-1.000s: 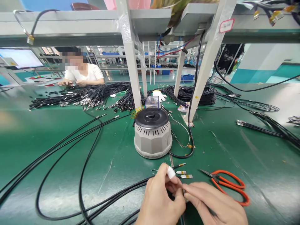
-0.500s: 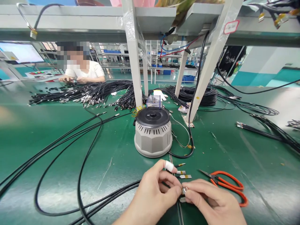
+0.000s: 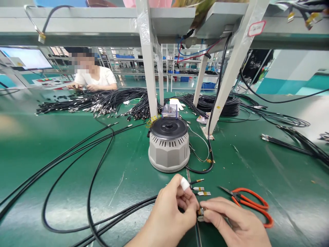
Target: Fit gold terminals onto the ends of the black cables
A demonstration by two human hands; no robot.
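While the left hand [image 3: 171, 214] and right hand [image 3: 232, 221] meet at the table's [image 3: 64, 154] near edge, both pinch one small metal connector [image 3: 200, 213], orange-handled scissors [image 3: 248, 202] just beside.

Green table mat [image 3: 64, 164] throughout, crossed by black cables [image 3: 97, 171]. Far centre, a grey ribbed unit [image 3: 169, 151] topped with a black lid (dark knob too). Near right, orange-handled scissors [image 3: 250, 202]; white tape on the left hand [image 3: 167, 216] fingertip.
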